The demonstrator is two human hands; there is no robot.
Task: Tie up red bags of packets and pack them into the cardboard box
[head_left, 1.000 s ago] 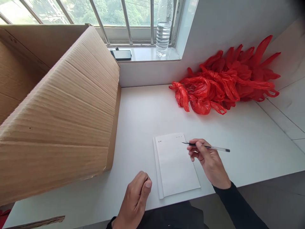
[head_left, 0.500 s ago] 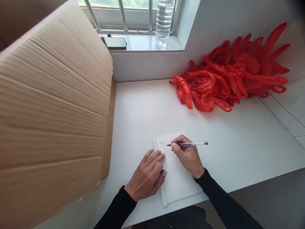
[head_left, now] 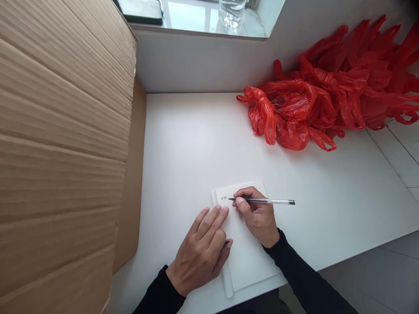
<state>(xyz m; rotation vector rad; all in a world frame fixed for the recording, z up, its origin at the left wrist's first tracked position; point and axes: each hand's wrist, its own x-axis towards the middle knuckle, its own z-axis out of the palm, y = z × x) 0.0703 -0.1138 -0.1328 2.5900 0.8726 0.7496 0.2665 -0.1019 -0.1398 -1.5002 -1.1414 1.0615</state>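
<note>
A white notebook (head_left: 252,261) lies on the white tabletop with a few small handwritten marks near its upper left. My right hand (head_left: 260,218) grips a clear-barrelled pen with black ends (head_left: 275,201), its tip touching or just over the page beside the marks. My left hand (head_left: 203,253) rests across the notebook's left edge, fingers stretched forward. Between its thumb and curled index finger shows a small black piece, apparently a pen cap (head_left: 226,243), mostly hidden.
A large cardboard box (head_left: 62,174) stands along the left side. Crumpled red plastic bags (head_left: 304,104) are heaped against the wall at the back right. On the windowsill are a phone (head_left: 140,11) and a clear water bottle (head_left: 231,13). The table's front edge runs below the notebook.
The view has tipped downward and closer, so window bars have left the picture. The pen has added a little to the writing. Both hands keep nearly the same pose.
</note>
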